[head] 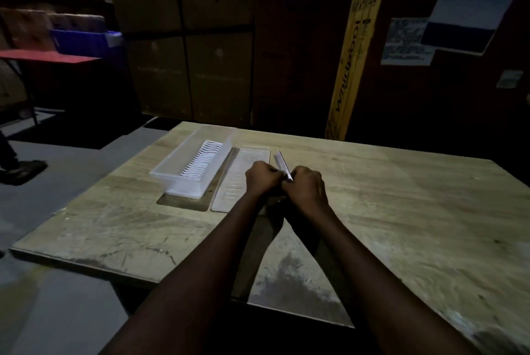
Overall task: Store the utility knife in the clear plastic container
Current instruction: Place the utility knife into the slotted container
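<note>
The utility knife [283,166] is gripped by both hands over the wooden counter [401,197] — left hand [261,179] and right hand [306,189] closed around its near end, blade pointing far — with the lid [243,179] and clear plastic container [192,165] lying open-topped just to the left.

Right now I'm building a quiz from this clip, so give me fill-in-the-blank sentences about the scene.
1. The utility knife is held by ____ hands, the left hand and the right hand.
2. The clear plastic container has its lid ____.
3. The lid lies on the ____ table.

Missing words: both; off; wooden
</note>
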Motion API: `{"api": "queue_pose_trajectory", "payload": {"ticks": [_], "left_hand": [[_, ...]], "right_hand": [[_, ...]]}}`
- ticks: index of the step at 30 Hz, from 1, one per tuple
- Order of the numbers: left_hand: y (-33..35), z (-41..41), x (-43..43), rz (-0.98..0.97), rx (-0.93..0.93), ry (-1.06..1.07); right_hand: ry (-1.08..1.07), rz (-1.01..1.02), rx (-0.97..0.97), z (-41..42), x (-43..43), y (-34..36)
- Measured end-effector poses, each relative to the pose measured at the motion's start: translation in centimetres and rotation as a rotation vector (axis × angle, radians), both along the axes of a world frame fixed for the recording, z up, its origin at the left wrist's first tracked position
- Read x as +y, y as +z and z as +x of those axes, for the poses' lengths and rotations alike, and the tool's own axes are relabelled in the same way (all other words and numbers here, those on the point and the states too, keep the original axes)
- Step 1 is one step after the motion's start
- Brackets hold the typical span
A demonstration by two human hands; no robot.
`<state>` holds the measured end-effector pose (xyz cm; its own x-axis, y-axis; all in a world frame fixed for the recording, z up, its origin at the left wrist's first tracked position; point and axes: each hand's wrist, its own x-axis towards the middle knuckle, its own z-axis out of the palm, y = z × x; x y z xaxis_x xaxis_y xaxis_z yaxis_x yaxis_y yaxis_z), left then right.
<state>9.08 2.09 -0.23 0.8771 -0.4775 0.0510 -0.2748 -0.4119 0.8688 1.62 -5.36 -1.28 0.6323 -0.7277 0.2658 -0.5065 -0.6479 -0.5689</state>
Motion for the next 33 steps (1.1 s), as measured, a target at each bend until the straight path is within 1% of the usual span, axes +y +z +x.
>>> {"api": "queue_pose_trajectory", "payload": {"ticks": [3, 6, 11, 13, 16, 18, 19, 22, 25, 30, 33], "left_hand": [[1.1, 1.2, 1.1, -0.135, 0.057, 0.034], [2.8, 2.7, 2.7, -0.202, 0.004, 0.109], [5.6, 5.1, 5.9, -0.220, -0.058, 0.217], [6.4, 6.4, 7.4, -0.223, -0.060, 0.247], [7.2, 8.5, 9.7, -0.219, -0.028, 0.268], [7.7, 9.6, 11.0, -0.212, -0.053, 0.284], [8.1, 10.2, 11.5, -0.192, -0.087, 0.294], [8.6, 11.5, 12.2, -0.107, -0.187, 0.321], [8.6, 12.7, 12.6, -0.042, -0.236, 0.308], [7.3, 14.6, 13.4, 0.079, -0.273, 0.281], [5.9, 15.8, 13.8, 0.170, -0.294, 0.213]], "right_hand": [[0.088, 0.045, -0.109, 1.1, 1.0, 1.5], [0.185, 0.159, -0.177, 2.5, 2.1, 2.8], [0.299, 0.517, -0.262, 5.8, 5.2, 5.2], [0.349, 0.584, -0.272, 7.3, 6.6, 6.2], [0.410, 0.601, -0.252, 9.3, 8.4, 7.1], [0.425, 0.556, -0.251, 10.5, 9.7, 7.4], [0.410, 0.490, -0.252, 11.1, 10.4, 7.6], [0.315, 0.222, -0.259, 12.8, 12.2, 7.9], [0.263, -0.017, -0.203, 14.4, 13.3, 7.9], [0.223, -0.117, -0.035, 16.6, 13.7, 6.8], [0.205, -0.150, 0.072, 17.5, 13.6, 5.8]]}}
